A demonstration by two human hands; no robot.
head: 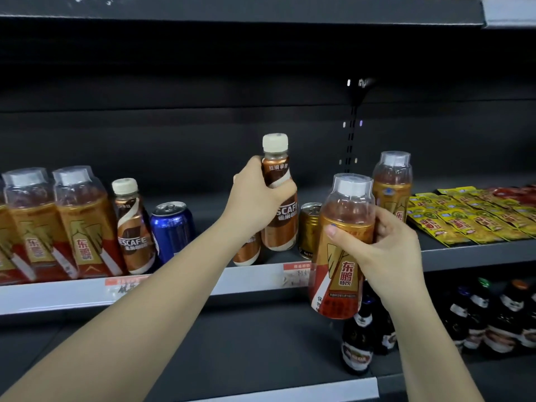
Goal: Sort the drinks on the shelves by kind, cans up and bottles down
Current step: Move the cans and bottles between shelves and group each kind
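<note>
My left hand (255, 198) grips a brown Nescafe coffee bottle (281, 210) by its upper body, above the upper shelf (203, 282). Another brown bottle (246, 250) stands partly hidden behind my left wrist. In front of the shelf edge, my right hand (385, 245) holds an orange energy-drink bottle (342, 248) with a clear cap, tilted slightly. On the upper shelf stand a blue can (172, 230), a gold can (309, 227), one more Nescafe bottle (133, 227), two orange bottles at the left (58, 224) and one at the back right (391, 184).
Yellow and red snack packets (470, 216) lie on the upper shelf at the right. Dark glass bottles (475, 317) stand on the lower shelf (246, 343) at the right, one near the front (358, 343). Another shelf (261, 10) hangs overhead.
</note>
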